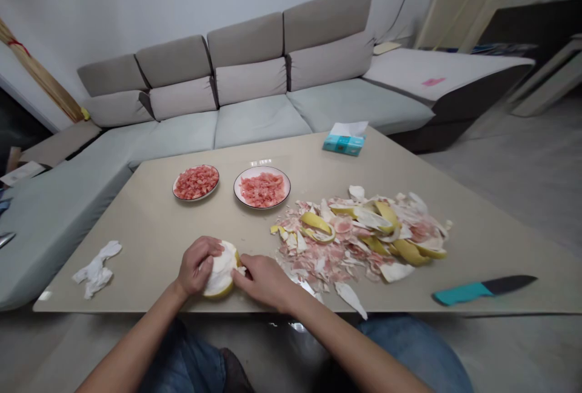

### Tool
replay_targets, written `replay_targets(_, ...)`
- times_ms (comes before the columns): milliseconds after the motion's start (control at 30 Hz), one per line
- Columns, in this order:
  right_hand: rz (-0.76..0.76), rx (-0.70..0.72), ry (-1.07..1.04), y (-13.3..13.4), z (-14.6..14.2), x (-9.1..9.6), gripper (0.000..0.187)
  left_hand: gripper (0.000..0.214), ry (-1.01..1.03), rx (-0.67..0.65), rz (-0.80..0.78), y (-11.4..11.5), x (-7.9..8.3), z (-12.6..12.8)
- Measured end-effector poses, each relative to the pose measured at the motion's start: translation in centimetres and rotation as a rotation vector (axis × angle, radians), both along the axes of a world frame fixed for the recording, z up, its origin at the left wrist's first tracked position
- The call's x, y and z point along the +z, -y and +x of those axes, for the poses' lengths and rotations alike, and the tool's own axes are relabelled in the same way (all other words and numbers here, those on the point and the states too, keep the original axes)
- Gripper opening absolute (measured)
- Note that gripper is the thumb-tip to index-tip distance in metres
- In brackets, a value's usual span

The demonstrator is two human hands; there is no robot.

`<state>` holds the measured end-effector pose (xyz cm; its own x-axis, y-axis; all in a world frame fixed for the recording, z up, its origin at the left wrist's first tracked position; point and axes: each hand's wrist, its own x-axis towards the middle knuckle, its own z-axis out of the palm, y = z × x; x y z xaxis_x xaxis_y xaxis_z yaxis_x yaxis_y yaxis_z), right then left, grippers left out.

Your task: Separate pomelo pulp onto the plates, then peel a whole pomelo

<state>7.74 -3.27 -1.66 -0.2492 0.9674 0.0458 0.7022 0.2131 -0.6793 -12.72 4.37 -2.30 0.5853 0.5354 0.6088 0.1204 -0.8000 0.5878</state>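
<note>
A partly peeled pomelo [217,273], white pith showing with a strip of yellow rind along its edge, sits at the table's near edge. My left hand [199,264] is closed around its left side. On its right side my right hand [260,281] pinches the rind edge between thumb and fingers. Just right of my hands spreads a pile of pomelo peel [359,229], yellow rind mixed with white pith and pinkish membrane. Beyond my hands stand two plates of pink pomelo flesh, a left plate [175,194] and a right plate [284,194].
A knife [482,290] with a teal handle and dark blade lies at the table's right front. Crumpled white tissue [96,270] lies at the left. A blue tissue pack [344,143] rests at the far edge, before a grey sofa [259,120].
</note>
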Motion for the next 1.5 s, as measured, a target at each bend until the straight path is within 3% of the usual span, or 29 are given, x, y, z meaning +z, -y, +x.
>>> replay_targets(100,-0.028,-0.006,0.108,-0.3,-0.4,0.6,0.028,0.017,-0.017,-0.011,0.002,0.0,0.0,0.1)
replay_targets(267,-0.099,-0.103,-0.052,-0.9,-1.5,-0.2,0.02,0.016,-0.037,-0.018,-0.003,-0.1,-0.1,0.2)
replay_targets(367,-0.132,-0.181,-0.268,-1.0,-1.8,-1.4,0.012,0.017,-0.034,-0.017,-0.01,-0.2,-0.1,0.2)
replay_targets(633,-0.407,-0.235,-1.105,-1.2,-2.8,-4.8,0.031,0.017,-0.022,-0.007,-0.005,-0.2,0.0,0.0)
replay_targets(767,-0.406,-0.253,-1.452,-0.8,0.4,-3.7,0.031,0.016,-0.019,0.001,0.001,-0.1,0.0,-0.2)
replay_targets(933,-0.205,-0.356,-1.711,-0.4,5.7,-1.6,0.02,0.016,-0.009,-0.012,0.002,0.1,0.1,-0.2)
replay_targets(1033,-0.141,-0.422,-1.612,-0.1,5.3,-1.6,0.024,0.017,-0.018,-0.008,0.015,0.0,0.0,-0.2)
replay_targets(1200,-0.251,-0.346,-1.274,0.3,0.1,-2.7,0.029,0.014,-0.074,-0.014,0.031,-0.3,-0.3,-0.5)
replay_targets(1267,-0.203,-0.305,-0.924,0.2,-1.0,-2.6,0.034,0.014,-0.09,-0.02,0.023,-0.4,-0.5,-0.6)
replay_targets(1367,-0.147,-0.148,-0.355,-0.6,-0.5,-1.6,0.037,0.014,-0.11,-0.028,0.008,-0.7,-0.5,-0.8)
replay_targets(1500,-0.105,0.057,0.001,-1.9,1.2,0.4,0.039,0.015,-0.141,-0.046,0.031,-1.0,-0.2,-0.7)
